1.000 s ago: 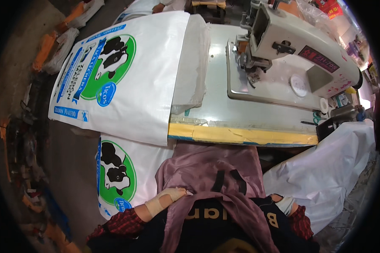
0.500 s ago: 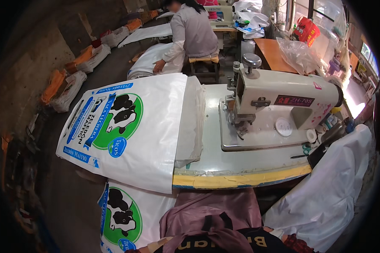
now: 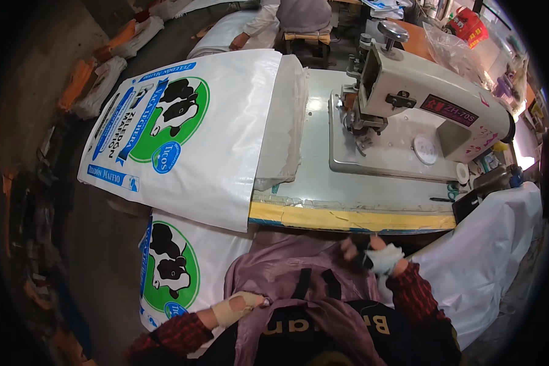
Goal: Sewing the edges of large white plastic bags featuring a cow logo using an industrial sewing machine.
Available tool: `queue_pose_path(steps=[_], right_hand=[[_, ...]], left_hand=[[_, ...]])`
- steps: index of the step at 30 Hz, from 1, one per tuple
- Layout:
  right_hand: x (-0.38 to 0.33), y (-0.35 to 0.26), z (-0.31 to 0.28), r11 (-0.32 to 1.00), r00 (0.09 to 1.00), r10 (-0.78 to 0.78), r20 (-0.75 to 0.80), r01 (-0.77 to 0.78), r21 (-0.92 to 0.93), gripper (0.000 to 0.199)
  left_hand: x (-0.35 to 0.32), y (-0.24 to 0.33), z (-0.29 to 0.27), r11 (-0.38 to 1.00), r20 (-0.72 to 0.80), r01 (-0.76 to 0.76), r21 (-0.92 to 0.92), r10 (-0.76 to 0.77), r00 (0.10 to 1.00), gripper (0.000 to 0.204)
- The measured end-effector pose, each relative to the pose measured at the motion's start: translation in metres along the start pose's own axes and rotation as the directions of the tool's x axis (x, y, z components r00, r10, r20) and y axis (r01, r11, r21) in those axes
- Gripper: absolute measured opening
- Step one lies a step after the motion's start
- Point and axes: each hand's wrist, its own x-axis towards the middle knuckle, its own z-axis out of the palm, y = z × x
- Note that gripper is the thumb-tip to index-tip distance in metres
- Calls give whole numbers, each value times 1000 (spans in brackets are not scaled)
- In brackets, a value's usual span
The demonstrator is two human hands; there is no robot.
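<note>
My left hand [image 3: 244, 302], wrapped in beige tape, is closed on the side of a mauve cloth [image 3: 283, 259] with dark straps over my lap; its fingertips are partly hidden. My right hand [image 3: 375, 249] is just below the sewing table's front edge, with pale wrapping at the wrist. Motion blurs its fingers, and a dark patch there cannot be made out. A stack of white printed sacks [image 3: 226, 177] with a cow picture lies on the table's left side. Right of it stands a white sewing machine [image 3: 402, 82].
Another printed sack [image 3: 219, 259] hangs below the stack. White sheeting [image 3: 476, 262] drapes at the right. Green-handled scissors [image 3: 452, 191] and a white spool [image 3: 462, 173] lie near the machine. A co-worker [image 3: 305, 15] sits on a stool beyond, one hand on white sacks.
Both my hands have come up into view from the lower edge, the right toward the table edge. The view has tilted down, so the table and machine appear higher.
</note>
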Motion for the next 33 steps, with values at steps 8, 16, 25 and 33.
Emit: queue_pose_path(steps=[8, 16, 25, 33], right_hand=[[153, -52, -4, 972, 982, -146, -120, 120, -200, 14], [304, -4, -42, 701, 832, 415, -369, -33, 712, 14], [298, -23, -9, 695, 858, 366, -360, 6, 719, 15], [252, -52, 52, 971, 880, 115, -460, -2, 237, 20]], left_hand=[[95, 193, -120, 668, -474, -172, 724, 663, 579, 37], [229, 225, -190, 332, -491, 465, 821, 825, 278, 24], [192, 199, -197, 739, -733, -526, 421, 619, 283, 18], [141, 190, -129, 493, -432, -151, 857, 846, 313, 16]])
